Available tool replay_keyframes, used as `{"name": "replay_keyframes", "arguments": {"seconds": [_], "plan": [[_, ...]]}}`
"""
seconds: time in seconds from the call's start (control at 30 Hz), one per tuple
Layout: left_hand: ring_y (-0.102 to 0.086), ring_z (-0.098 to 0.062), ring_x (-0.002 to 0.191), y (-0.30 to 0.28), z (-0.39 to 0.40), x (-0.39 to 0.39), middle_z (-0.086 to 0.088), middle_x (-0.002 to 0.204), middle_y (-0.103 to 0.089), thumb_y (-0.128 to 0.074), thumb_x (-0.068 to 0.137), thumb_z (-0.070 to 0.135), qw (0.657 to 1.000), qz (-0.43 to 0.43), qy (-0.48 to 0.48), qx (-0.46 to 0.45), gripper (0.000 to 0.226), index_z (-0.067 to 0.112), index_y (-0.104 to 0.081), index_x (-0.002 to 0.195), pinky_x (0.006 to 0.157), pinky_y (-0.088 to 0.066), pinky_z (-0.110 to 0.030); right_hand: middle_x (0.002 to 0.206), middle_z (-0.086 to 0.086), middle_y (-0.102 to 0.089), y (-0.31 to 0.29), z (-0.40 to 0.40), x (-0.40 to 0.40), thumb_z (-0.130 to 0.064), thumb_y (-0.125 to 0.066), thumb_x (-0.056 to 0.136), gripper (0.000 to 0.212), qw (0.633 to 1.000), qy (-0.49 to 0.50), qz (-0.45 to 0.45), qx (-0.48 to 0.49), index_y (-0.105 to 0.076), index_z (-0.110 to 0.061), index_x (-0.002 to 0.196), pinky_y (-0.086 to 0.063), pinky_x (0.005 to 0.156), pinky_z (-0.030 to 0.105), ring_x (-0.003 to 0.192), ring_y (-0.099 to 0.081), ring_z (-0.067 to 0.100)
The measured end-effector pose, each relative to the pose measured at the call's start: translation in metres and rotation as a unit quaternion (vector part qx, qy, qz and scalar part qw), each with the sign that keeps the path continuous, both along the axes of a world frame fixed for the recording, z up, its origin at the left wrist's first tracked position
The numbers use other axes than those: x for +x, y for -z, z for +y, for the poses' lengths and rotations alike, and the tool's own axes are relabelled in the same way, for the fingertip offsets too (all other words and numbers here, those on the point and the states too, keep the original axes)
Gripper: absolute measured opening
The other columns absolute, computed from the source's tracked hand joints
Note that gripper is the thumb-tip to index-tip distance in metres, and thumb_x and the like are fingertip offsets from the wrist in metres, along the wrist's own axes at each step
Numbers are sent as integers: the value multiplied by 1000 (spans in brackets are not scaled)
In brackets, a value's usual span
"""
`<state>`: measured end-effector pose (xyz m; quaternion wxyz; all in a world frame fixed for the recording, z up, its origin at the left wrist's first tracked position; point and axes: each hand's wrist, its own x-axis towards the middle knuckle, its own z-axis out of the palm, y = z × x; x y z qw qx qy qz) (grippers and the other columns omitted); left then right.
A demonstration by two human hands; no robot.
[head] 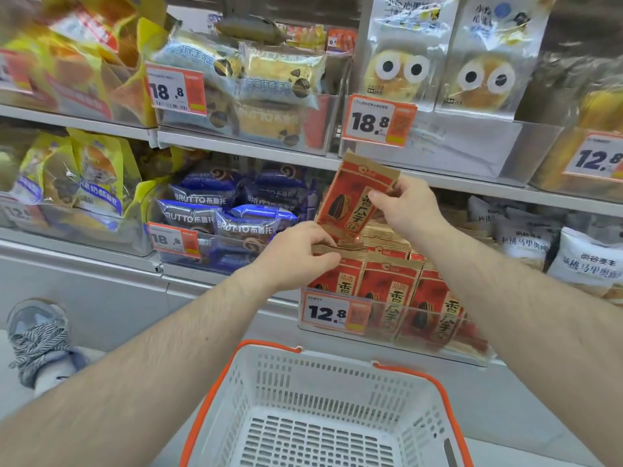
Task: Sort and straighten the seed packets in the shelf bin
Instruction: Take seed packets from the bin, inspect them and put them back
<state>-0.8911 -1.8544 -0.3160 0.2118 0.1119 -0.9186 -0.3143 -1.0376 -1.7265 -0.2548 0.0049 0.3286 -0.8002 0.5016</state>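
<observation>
- R hand (409,210) holds one red seed packet (350,197) lifted above the bin (435,335); thumb on the packet's front, fingers curled behind its right edge. Packet tilted, top leaning right, brown top strip up near the shelf edge above.
- L hand (296,254) pinches the brown top edges of the front-left packets (340,261) in the bin, thumb in front, fingers curled over behind.
- Lifted packet's bottom end sits just behind the L hand's fingers, over the bin's left part.
- Bin: clear plastic, on the lower shelf, w/ a 12.8 price tag (335,313) on its front left.
- Front row (391,291) in the bin: approx. three red packets upright side by side, faces forward; the rightmost leans a bit. More rows stacked behind, only brown tops showing.
- White basket (397,389) w/ orange handles on the floor below the bin, between both forearms.
- Left of the bin: blue BRUTTO packs (215,210) in a bin w/ an 18.8 tag.
- Right of the bin: white packs (586,261) w/ dark print.
- Upper shelf: googly-eye bread packs (401,69) above an 18.8 tag (377,121), just above the lifted packet.
- Far left, yellow bread bags (97,176).
- Grey shoe (37,338) at lower left, on the floor.
</observation>
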Motion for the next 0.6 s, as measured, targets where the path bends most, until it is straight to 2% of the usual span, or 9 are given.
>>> {"name": "replay_keyframes", "arguments": {"seconds": [0.07,0.13,0.2,0.23,0.3,0.37,0.47,0.53,0.6], "plan": [[-56,-9,101,-2,-1,-1,18,101,-58,-64,86,43,1000,-2,7,-15,17,29,-69,95,101,-46,-44,89,-5,-72,3,-6,-1,-28,-67,90,10,999,-8,4,38,-66,-31,82,-57,87,47,87,-70,20],[-56,-8,102,-4,-2,-1,19,101,-59,-57,80,51,999,-13,11,-33,30,28,-70,94,104,-42,-46,90,-7,-71,6,-10,-1,-28,-68,91,8,995,-20,3,96,-67,-31,84,-57,87,43,88,-68,18],[-56,-8,106,-5,-3,-2,19,105,-60,-58,84,49,998,-21,19,-53,34,24,-73,101,106,-41,-47,95,-7,-70,9,-12,0,-29,-69,91,2,985,-29,14,167,-68,-29,93,-55,79,34,90,-66,15],[-56,-8,107,-5,-4,-3,19,107,-60,-60,88,47,998,-23,24,-60,31,23,-73,103,107,-39,-47,96,-8,-69,10,-13,1,-28,-70,90,9,981,-31,28,189,-68,-29,98,-51,71,29,90,-65,13],[-54,-7,110,-7,-4,-4,19,112,-60,-59,94,44,996,-33,27,-83,28,24,-73,107,112,-32,-45,98,-9,-64,10,-16,1,-26,-71,89,18,982,-20,68,175,-66,-28,107,-42,64,22,90,-60,11],[-51,-4,111,-8,-4,-5,19,116,-61,-56,96,45,993,-40,22,-105,29,25,-73,108,112,-23,-41,99,-8,-60,9,-19,1,-24,-70,90,20,984,-9,114,140,-65,-27,109,-40,67,21,90,-56,12],[-51,0,107,-10,-4,-5,22,112,-61,-52,98,45,992,-35,25,-120,31,26,-75,105,109,-20,-38,94,-7,-61,8,-23,1,-22,-68,92,8,973,-11,162,167,-64,-28,95,-39,64,19,86,-55,10],[-53,2,101,-12,-4,-4,21,108,-64,-52,99,41,990,-15,31,-134,31,24,-77,96,107,-22,-38,93,-7,-62,8,-25,0,-22,-69,91,7,968,-8,154,197,-66,-28,90,-41,68,22,87,-57,11],[-55,2,94,-15,-5,-3,19,102,-68,-55,98,36,989,36,43,-135,29,22,-77,86,106,-27,-41,94,-6,-63,5,-27,-1,-23,-71,90,5,968,-5,129,216,-71,-25,95,-43,73,26,89,-58,12]]}}
